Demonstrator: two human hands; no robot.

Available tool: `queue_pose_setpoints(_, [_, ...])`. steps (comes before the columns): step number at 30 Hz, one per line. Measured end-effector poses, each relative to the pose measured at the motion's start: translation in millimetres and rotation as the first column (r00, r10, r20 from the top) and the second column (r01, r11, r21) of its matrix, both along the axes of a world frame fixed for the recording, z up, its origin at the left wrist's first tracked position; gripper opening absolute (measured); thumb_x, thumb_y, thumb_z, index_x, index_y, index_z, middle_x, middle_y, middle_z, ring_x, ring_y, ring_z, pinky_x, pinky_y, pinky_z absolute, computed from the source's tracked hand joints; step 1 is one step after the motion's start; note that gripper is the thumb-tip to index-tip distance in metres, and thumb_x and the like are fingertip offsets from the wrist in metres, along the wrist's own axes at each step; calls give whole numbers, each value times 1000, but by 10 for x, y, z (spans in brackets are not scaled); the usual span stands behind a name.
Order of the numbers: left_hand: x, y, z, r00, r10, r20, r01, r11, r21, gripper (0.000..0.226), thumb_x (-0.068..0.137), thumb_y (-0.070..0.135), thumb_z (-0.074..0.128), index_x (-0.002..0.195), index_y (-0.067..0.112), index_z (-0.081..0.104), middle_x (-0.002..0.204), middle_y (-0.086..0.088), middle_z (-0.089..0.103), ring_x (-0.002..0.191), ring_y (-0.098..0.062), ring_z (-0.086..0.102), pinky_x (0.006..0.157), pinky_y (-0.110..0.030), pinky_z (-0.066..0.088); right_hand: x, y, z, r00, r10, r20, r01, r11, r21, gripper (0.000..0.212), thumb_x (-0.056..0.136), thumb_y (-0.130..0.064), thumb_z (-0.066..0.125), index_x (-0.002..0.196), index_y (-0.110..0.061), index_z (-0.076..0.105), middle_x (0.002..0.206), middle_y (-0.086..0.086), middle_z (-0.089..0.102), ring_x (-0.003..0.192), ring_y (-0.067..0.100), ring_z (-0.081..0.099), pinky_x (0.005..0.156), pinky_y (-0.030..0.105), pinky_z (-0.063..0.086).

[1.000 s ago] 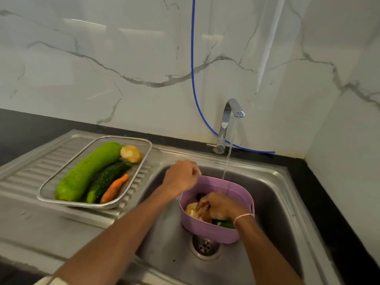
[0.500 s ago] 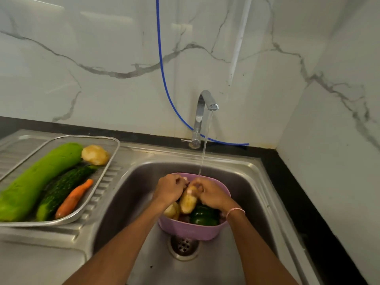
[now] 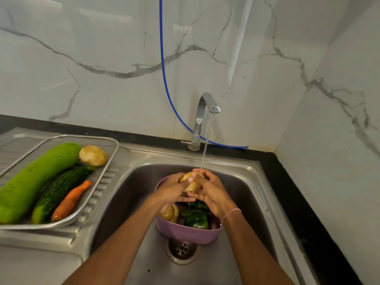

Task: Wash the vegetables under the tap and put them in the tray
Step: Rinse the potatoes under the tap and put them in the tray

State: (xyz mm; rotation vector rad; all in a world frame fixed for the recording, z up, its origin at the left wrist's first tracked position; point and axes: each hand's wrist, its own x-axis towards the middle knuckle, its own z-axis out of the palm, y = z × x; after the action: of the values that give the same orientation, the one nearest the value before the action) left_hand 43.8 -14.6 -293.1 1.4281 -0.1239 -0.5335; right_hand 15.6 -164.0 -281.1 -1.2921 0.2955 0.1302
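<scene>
Potato [image 3: 190,183]: sat under the tap [image 3: 205,112] stream, over the basket [image 3: 185,233].
Grip: left hand [image 3: 172,190] and right hand [image 3: 211,192] both curled round it.
Handling: probably firm, wet, slippery; best cupped round its middle.

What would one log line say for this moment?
step: rinsing potato | left hand: holds potato | right hand: holds potato | tap: running

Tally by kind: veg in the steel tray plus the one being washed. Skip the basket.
Gourd: 1
Cucumber: 1
Carrot: 1
Potato: 2, one in the tray, one gripped between left hand and right hand
Total: 5
</scene>
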Motion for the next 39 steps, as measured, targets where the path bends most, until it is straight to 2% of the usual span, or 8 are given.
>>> queue_pose_setpoints(5, [-46, -43, 16, 992, -102, 71, 94, 989, 114, 30, 106, 22, 55, 136, 25, 54, 124, -13, 68, 95, -27, 78, 85, -40, 64, -2, 60, -22, 984, -165, -71, 159, 984, -79, 25, 106, -34, 62, 123, -16, 62, 119, 17, 70, 100, 33, 76, 69, 39, 67])
queue_pose_setpoints(9, [-53, -103, 41, 977, 67, 202, -96, 985, 140, 33, 102, 38, 60, 128, 18, 59, 109, -11, 73, 70, -12, 74, 62, -25, 61, 10, 46, 14, 984, -149, -100, 161, 980, 119, 31, 105, -37, 62, 128, -16, 62, 123, 19, 70, 105, 34, 76, 73, 39, 66])
queue_pose_setpoints(14, [4, -79, 4, 970, 186, 156, -200, 976, 84, 33, 109, 38, 44, 126, 17, 63, 107, -10, 74, 96, -23, 74, 82, -34, 62, -6, 21, 25, 1000, -14, -19, 20, 933, 359, 37, 101, -13, 67, 136, -3, 64, 131, 25, 70, 119, 39, 71, 96, 51, 62])
queue_pose_setpoints(19, [-8, -29, 25, 987, 112, 113, -120, 991, 63, 28, 112, 31, 40, 133, 24, 57, 114, -11, 72, 101, -26, 67, 91, -45, 55, -45, 32, 76, 999, -43, 24, 34, 955, 296, 39, 94, -9, 75, 132, -2, 67, 126, 21, 74, 113, 34, 74, 88, 43, 66])
queue_pose_setpoints(24, [-82, -94, 79, 969, -2, 249, -53, 976, 212, 28, 110, 40, 40, 131, 27, 54, 98, -5, 68, 82, -14, 63, 70, -30, 51, 1, 153, 75, 976, -188, -108, 200, 973, 117, 34, 102, -38, 67, 127, -14, 65, 118, 16, 72, 100, 27, 75, 71, 33, 65])
queue_pose_setpoints(28, [-83, -127, 89, 940, 110, 323, -180, 964, 195, 28, 111, 40, 38, 119, 23, 59, 84, -9, 65, 71, -17, 62, 62, -33, 51, -13, 66, 64, 995, 55, -86, -44, 991, 125, 48, 105, -49, 57, 134, -11, 61, 111, 20, 74, 81, 23, 73, 57, 28, 58])
queue_pose_setpoints(32, [-12, -37, 68, 900, 225, 374, -299, 942, 152, 44, 107, 49, 38, 100, 18, 68, 93, -16, 74, 87, -32, 73, 83, -52, 59, -51, 12, 104, 945, 325, 46, -328, 941, 84, 45, 99, -20, 70, 142, -10, 59, 105, 14, 75, 86, 21, 72, 63, 25, 58])
queue_pose_setpoints(39, [-64, 12, 169, 979, 73, 190, -93, 991, 95, 42, 113, 37, 29, 124, 23, 67, 83, -21, 71, 62, -25, 64, 55, -33, 49, -42, 52, 87, 963, 245, 117, -218, 954, -206, 31, 101, -22, 72, 130, -14, 66, 77, 12, 68, 59, 17, 60, 48, 24, 46])
